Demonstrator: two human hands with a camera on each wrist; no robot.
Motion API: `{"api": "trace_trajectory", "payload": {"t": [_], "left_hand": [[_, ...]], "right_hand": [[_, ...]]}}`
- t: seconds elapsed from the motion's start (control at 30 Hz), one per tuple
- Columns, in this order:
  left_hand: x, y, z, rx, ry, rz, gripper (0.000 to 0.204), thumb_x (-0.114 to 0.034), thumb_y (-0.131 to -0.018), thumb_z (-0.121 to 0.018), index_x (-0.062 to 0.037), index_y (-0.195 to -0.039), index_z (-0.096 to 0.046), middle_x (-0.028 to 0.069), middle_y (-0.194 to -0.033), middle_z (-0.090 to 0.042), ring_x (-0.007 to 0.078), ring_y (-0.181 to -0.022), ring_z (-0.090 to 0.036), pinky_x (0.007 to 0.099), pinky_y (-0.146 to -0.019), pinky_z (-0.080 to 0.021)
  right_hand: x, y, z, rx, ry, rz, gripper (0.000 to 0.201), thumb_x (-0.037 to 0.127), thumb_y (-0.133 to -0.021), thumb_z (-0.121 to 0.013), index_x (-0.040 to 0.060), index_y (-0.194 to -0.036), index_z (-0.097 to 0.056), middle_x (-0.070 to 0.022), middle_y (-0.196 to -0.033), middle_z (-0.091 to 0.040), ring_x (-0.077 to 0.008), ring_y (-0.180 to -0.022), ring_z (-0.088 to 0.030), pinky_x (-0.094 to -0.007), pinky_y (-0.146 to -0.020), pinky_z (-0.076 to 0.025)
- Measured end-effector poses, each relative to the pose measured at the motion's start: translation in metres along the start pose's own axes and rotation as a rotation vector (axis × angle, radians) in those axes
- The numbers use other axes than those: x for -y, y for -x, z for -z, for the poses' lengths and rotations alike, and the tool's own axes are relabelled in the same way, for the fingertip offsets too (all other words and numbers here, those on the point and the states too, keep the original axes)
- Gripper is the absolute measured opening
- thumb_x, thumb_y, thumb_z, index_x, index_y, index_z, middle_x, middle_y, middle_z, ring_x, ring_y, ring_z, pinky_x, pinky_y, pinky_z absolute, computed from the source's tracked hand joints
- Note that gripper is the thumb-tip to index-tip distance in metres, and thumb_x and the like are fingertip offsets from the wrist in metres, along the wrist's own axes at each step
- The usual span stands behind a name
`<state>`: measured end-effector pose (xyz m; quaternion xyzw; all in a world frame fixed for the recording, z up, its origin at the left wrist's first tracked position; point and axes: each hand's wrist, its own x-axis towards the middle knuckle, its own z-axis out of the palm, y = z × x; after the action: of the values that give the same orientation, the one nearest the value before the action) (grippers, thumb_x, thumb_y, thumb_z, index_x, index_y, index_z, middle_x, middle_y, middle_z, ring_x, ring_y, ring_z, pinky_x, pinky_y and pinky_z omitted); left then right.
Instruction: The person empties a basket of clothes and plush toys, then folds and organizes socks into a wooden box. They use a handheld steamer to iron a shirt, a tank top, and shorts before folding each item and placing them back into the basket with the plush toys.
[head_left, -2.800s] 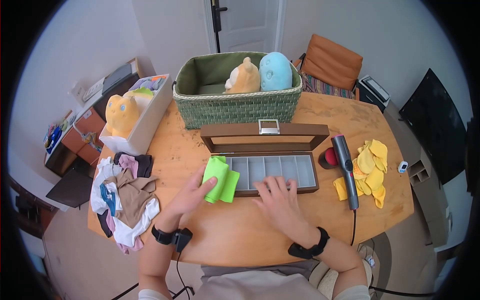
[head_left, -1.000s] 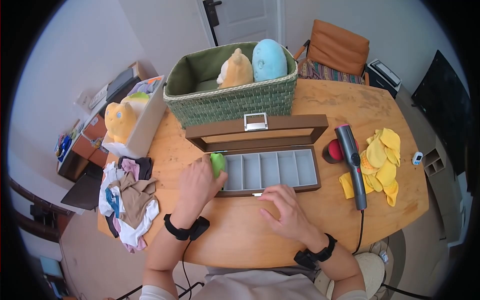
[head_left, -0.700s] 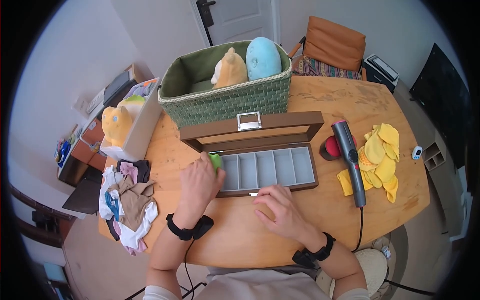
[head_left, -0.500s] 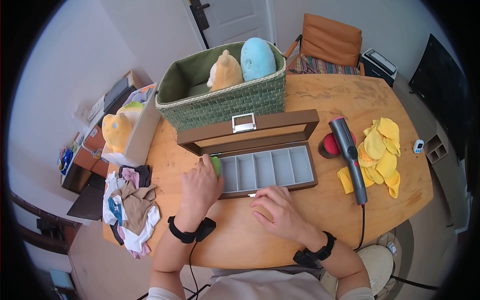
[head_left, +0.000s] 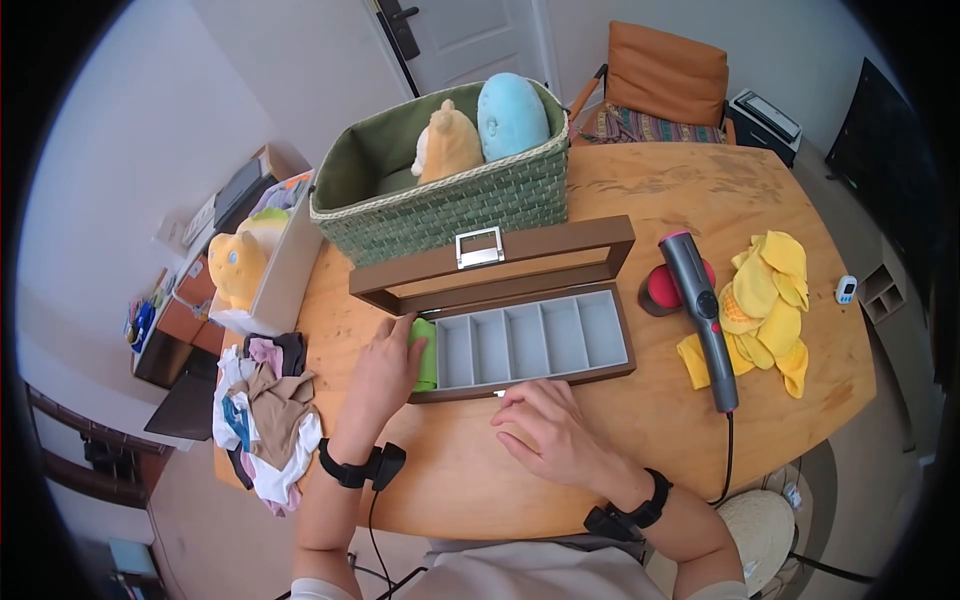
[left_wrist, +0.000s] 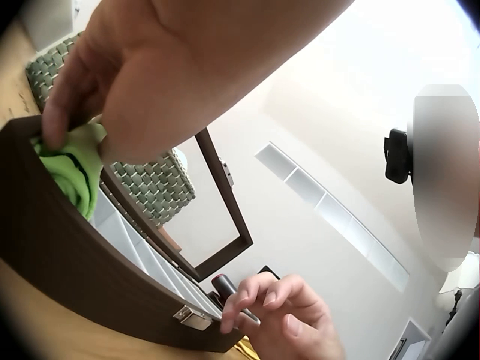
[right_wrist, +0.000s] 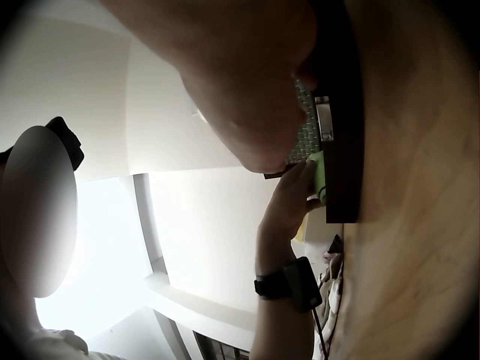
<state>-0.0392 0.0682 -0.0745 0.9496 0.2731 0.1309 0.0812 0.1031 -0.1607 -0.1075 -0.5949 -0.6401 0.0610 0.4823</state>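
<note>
A green cloth [head_left: 427,357] fills the leftmost compartment of the brown box [head_left: 600,375], whose windowed lid [head_left: 590,235] stands raised. The left hand [head_left: 380,375] is at the box's left end, its fingers touching the cloth with no clear pinch. In the left wrist view those fingertips rest on the folded green cloth [left_wrist: 71,176]. The compartments right of it show bare grey lining. The right hand [head_left: 560,435], fingers loosely bent and holding nothing, lies by the box's front edge near the metal clasp [right_wrist: 324,118].
Behind the box stands a green woven basket [head_left: 450,215] with two plush toys. Left are a white bin [head_left: 290,265] with a yellow plush and a pile of clothes [head_left: 270,400]. To the right lie a grey styling tool [head_left: 700,320], a red-topped round object [head_left: 660,290] and yellow cloths [head_left: 770,310].
The left hand, earlier holding the green cloth in front of the box, brought it into the leftmost compartment and has since eased leftward off it. The right hand drew back from the compartments to the front edge.
</note>
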Motion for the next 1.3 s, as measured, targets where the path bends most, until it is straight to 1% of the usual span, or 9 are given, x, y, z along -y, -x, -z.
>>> {"api": "trace_trajectory", "payload": {"t": [0.07,0.13,0.27,0.33,0.43,0.53,0.77,1.13,1.3], "left_hand": [[0.0,0.003,-0.001,-0.08,0.003,-0.053,0.033,-0.016,-0.099,-0.059,-0.0012,-0.127,-0.049,0.0265,-0.089,-0.069,0.0479,-0.085,-0.066,0.0524,-0.076,-0.052],[-0.004,0.004,0.0,0.001,0.072,0.135,0.031,-0.016,-0.098,-0.061,-0.001,-0.125,-0.054,0.026,-0.097,-0.068,0.0464,-0.09,-0.066,0.0515,-0.077,-0.052],[-0.009,0.001,-0.005,0.066,-0.071,0.203,0.026,-0.019,-0.098,-0.062,-0.0058,-0.12,-0.058,0.0181,-0.094,-0.067,0.0402,-0.087,-0.067,0.0471,-0.075,-0.055],[-0.01,0.003,-0.009,-0.15,-0.211,-0.068,0.023,-0.016,-0.093,-0.067,-0.0072,-0.114,-0.059,0.0137,-0.094,-0.068,0.0346,-0.09,-0.065,0.043,-0.076,-0.055],[-0.014,0.002,0.004,-0.255,-0.186,-0.132,0.027,-0.008,-0.089,-0.069,-0.0063,-0.115,-0.061,0.0141,-0.095,-0.067,0.0349,-0.091,-0.063,0.0434,-0.079,-0.052],[0.003,0.006,-0.005,-0.077,-0.012,-0.117,0.028,-0.005,-0.087,-0.07,-0.0061,-0.114,-0.062,0.0144,-0.095,-0.066,0.0344,-0.094,-0.062,0.0435,-0.08,-0.052],[0.009,0.0,-0.004,-0.017,0.065,-0.085,0.025,-0.003,-0.09,-0.065,-0.0044,-0.114,-0.06,0.0156,-0.097,-0.064,0.035,-0.098,-0.061,0.0422,-0.084,-0.05],[-0.002,0.031,0.009,0.017,0.047,-0.232,0.042,-0.017,-0.091,-0.065,-0.0116,-0.132,-0.059,0.0112,-0.136,-0.054,0.0322,-0.129,-0.048,0.0481,-0.107,-0.037],[-0.015,0.036,-0.01,0.09,0.11,-0.21,0.028,-0.033,-0.079,-0.082,-0.0088,-0.091,-0.075,0.0118,-0.148,-0.049,0.0382,-0.145,-0.035,0.0542,-0.11,-0.034]], "right_hand": [[0.001,0.0,0.0,0.006,-0.002,0.003,0.017,0.009,-0.083,-0.076,0.0091,-0.098,-0.066,-0.0061,-0.105,-0.059,-0.0265,-0.101,-0.059,-0.041,-0.092,-0.042],[0.001,0.0,0.001,0.012,-0.001,0.003,0.017,0.009,-0.083,-0.076,0.0091,-0.098,-0.066,-0.0061,-0.105,-0.059,-0.0264,-0.101,-0.059,-0.0409,-0.092,-0.042],[0.002,0.001,0.0,0.021,-0.002,-0.008,0.018,0.009,-0.084,-0.076,0.0091,-0.098,-0.066,-0.0062,-0.104,-0.059,-0.026,-0.101,-0.059,-0.0411,-0.092,-0.042],[0.001,0.001,-0.003,0.029,-0.007,-0.001,0.018,0.009,-0.084,-0.075,0.009,-0.098,-0.065,-0.0063,-0.104,-0.059,-0.026,-0.101,-0.059,-0.041,-0.092,-0.042],[0.002,0.001,-0.002,0.04,-0.006,0.0,0.017,0.009,-0.084,-0.075,0.0088,-0.098,-0.065,-0.0066,-0.104,-0.059,-0.0262,-0.101,-0.059,-0.0408,-0.092,-0.042],[0.003,0.001,0.0,0.039,-0.009,-0.025,0.016,0.009,-0.084,-0.075,0.0088,-0.098,-0.066,-0.0067,-0.104,-0.059,-0.0266,-0.1,-0.059,-0.0409,-0.091,-0.043],[0.002,0.002,-0.001,0.097,-0.003,0.002,0.011,0.011,-0.089,-0.07,0.0071,-0.097,-0.065,-0.0066,-0.104,-0.059,-0.0256,-0.103,-0.058,-0.0411,-0.087,-0.044],[0.0,0.002,-0.002,0.087,-0.04,-0.091,0.007,0.011,-0.088,-0.07,0.0064,-0.088,-0.064,-0.0077,-0.082,-0.068,-0.0301,-0.075,-0.066,-0.0412,-0.07,-0.052],[0.001,0.004,0.004,0.13,0.036,-0.2,0.009,0.013,-0.09,-0.069,0.0063,-0.093,-0.065,-0.0071,-0.087,-0.067,-0.0284,-0.081,-0.066,-0.0404,-0.077,-0.052]]}}
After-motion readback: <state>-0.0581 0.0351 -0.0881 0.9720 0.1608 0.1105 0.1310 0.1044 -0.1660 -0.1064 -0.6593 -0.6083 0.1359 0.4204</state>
